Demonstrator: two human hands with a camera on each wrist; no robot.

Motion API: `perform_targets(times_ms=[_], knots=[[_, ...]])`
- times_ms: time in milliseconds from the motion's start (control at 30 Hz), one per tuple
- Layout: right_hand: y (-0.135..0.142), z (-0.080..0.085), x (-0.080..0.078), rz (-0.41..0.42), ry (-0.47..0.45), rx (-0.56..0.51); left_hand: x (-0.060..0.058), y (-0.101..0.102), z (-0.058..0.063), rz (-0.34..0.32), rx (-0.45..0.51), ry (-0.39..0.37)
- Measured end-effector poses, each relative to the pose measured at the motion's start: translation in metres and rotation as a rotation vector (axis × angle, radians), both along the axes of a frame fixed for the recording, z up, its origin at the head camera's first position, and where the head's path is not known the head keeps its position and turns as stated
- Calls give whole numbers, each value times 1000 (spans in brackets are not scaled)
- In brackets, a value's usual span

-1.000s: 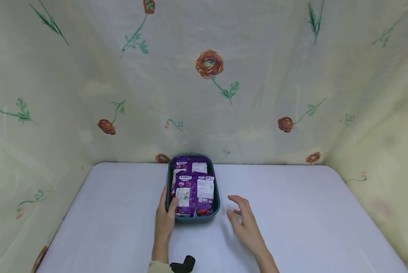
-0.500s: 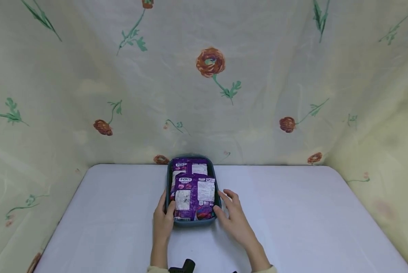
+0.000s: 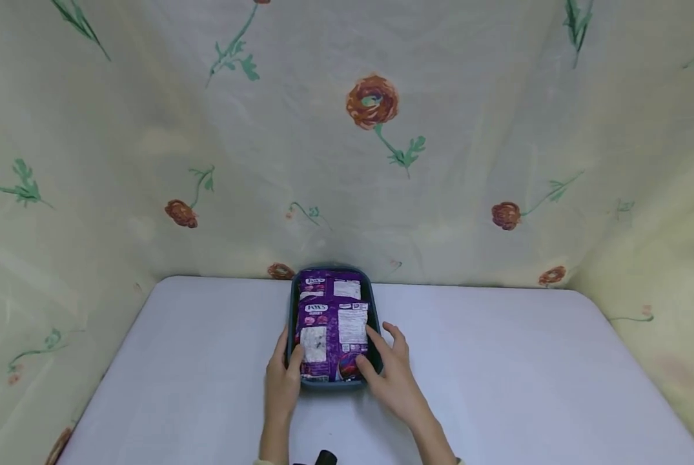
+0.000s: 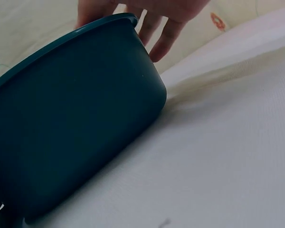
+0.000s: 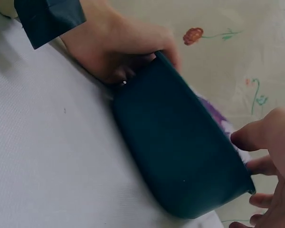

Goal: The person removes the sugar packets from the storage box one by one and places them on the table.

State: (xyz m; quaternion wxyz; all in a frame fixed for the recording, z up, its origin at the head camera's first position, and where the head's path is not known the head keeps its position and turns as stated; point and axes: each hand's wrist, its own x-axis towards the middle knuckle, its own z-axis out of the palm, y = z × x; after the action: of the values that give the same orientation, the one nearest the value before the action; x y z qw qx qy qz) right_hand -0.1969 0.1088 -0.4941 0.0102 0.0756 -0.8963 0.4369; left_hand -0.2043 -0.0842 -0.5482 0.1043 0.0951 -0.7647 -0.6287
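A dark teal plastic basin (image 3: 332, 385) stands on the white table and holds purple candy pouches. The front pouch (image 3: 326, 339) lies face up over another pouch (image 3: 347, 287). My left hand (image 3: 283, 381) grips the basin's left rim, thumb over the edge and fingers along the outside. At the right side is my right hand (image 3: 394, 381), its thumb and forefinger reaching over the rim to the front pouch's right edge, fingers spread. In the right wrist view the remaining fingers (image 5: 261, 200) hang outside the basin. The left wrist view shows mostly the basin's outer wall (image 4: 80, 104).
The white-covered table (image 3: 498, 374) extends to both sides. Behind it and at the sides hangs a pale curtain (image 3: 451, 161) printed with flowers. The basin's far end is close to the back edge. A dark strap (image 5: 52, 19) is on the left wrist.
My right hand has come in leftward from above the table to the basin's right rim, thumb and forefinger now at the front pouch. The left hand has kept its grip on the rim.
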Motion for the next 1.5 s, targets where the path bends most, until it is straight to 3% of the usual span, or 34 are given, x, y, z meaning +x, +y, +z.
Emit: perform_targets(times_ms=[233, 467, 867, 1133, 1500], knots=[[7, 1, 8, -8, 107, 28, 2, 13, -2, 10, 25, -23], [6, -2, 21, 49, 126, 59, 9, 20, -4, 9, 34, -50], [-8, 1, 6, 158, 173, 37, 1, 4, 5, 17, 53, -37], [-11, 6, 7, 233, 67, -29, 2, 1, 7, 41, 47, -57], [-22, 5, 11, 224, 192, -29, 2, 2, 8, 45, 42, -56]])
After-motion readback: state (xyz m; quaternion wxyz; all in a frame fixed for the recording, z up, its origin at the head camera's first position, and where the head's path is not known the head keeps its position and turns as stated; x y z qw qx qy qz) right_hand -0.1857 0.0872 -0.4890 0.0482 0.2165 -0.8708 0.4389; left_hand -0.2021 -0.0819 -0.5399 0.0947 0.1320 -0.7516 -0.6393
